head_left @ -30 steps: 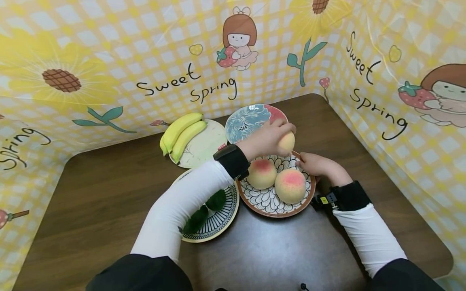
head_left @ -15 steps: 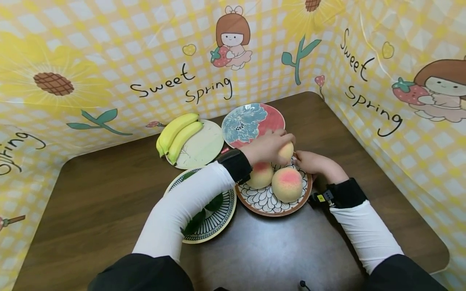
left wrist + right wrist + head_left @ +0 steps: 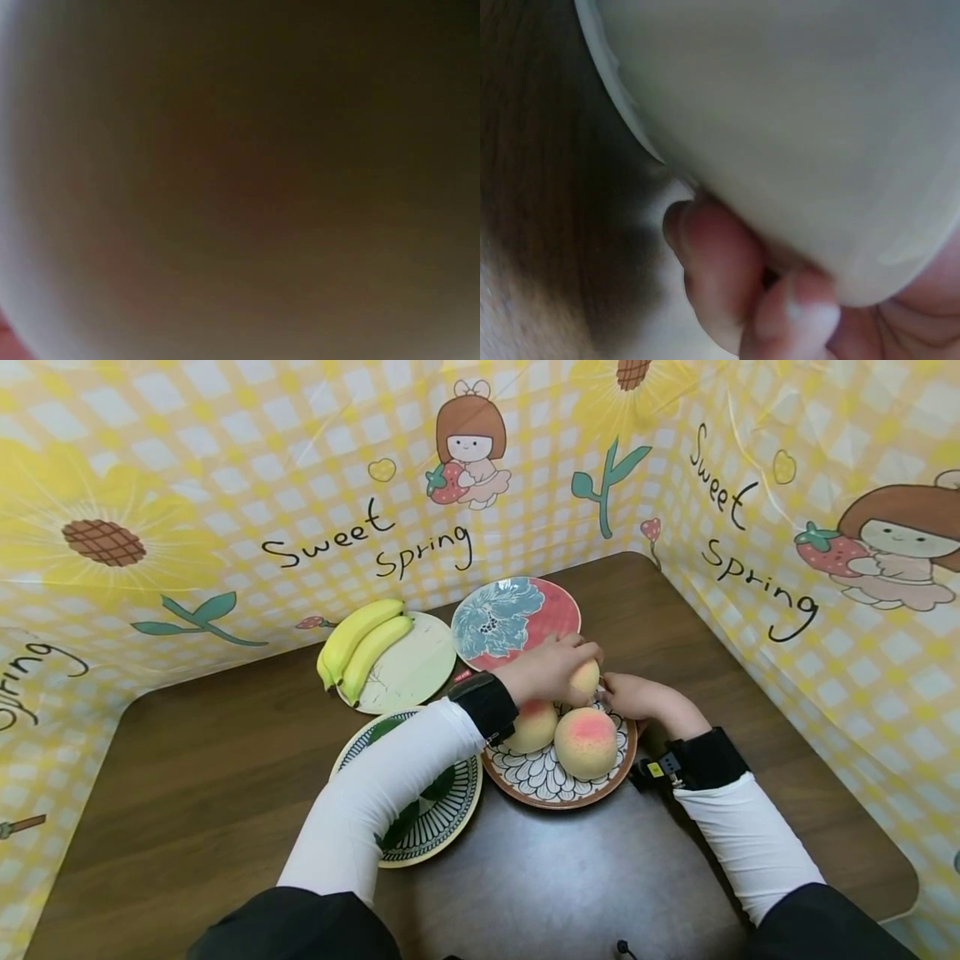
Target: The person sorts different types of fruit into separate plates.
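Head: bright, table (image 3: 555, 868) glare | left wrist: dark, blurred | right wrist: soft

Head view forward-down over table (image 3: 217, 777), wrist views very close

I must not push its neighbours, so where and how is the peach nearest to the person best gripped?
Probably grip the front peach around its middle, from above and the near side: it is round, bare plate shows there, while another peach sits close on its left.
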Available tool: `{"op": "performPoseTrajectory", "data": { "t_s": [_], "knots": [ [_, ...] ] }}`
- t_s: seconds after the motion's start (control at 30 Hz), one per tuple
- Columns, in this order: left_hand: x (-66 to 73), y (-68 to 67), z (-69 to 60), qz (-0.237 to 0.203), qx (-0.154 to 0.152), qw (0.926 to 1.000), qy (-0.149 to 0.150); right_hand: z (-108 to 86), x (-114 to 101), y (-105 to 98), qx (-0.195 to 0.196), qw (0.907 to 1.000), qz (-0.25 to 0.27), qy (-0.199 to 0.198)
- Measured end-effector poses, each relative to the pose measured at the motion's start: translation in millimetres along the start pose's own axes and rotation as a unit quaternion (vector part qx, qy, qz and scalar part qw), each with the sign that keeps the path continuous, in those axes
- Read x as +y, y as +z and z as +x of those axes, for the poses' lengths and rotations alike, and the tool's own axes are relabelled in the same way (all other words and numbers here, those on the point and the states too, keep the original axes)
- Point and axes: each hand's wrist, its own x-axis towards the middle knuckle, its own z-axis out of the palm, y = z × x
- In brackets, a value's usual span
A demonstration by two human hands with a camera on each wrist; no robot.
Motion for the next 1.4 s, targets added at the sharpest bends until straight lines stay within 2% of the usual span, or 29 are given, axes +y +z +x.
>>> {"op": "performPoseTrajectory", "data": {
  "t_s": [0.17,0.37,0.5,0.7,0.83,0.97,1.1,1.17,1.27,1.4],
  "knots": [
    [-1.8,0.7,-4.0,-0.008,-0.003,0.9999,-0.005,0.7,-2.4,0.1,-0.003,1.0000,0.000,0.001],
    [-6.8,1.2,-11.1,-0.021,-0.037,0.9991,-0.002,1.7,-7.5,-0.1,-0.006,0.9999,-0.005,0.007],
    [-8.1,-1.7,-15.8,-0.041,-0.047,0.9981,0.006,1.4,-10.0,-1.5,-0.004,0.9999,-0.010,0.010],
    [-8.7,-3.7,-20.6,-0.029,-0.059,0.9978,0.013,1.2,-10.6,-1.0,0.001,0.9995,-0.030,-0.003],
    [-9.4,-9.5,-28.1,-0.055,-0.065,0.9964,0.006,0.1,-10.5,1.0,-0.001,0.9996,-0.027,-0.001],
    [-11.6,-25.7,-37.5,-0.068,-0.026,0.9973,0.003,-2.5,-10.0,1.2,-0.007,0.9999,-0.007,0.013],
    [-19.8,-52.1,-50.6,-0.045,0.046,0.9978,-0.014,-4.8,-9.5,0.8,-0.005,0.9999,0.002,0.016],
    [-27.7,-66.9,-60.5,-0.043,0.076,0.9955,-0.035,-5.3,-8.8,1.1,-0.004,0.9999,0.003,0.014],
    [-45.8,-87.1,-79.2,-0.065,0.115,0.9887,-0.069,-6.3,-7.7,1.1,-0.005,0.9999,0.006,0.012],
    [-78.4,-102.7,-107.4,-0.110,0.166,0.9720,-0.125,-7.3,-6.9,2.0,-0.003,0.9999,0.007,0.008]
  ]
}}
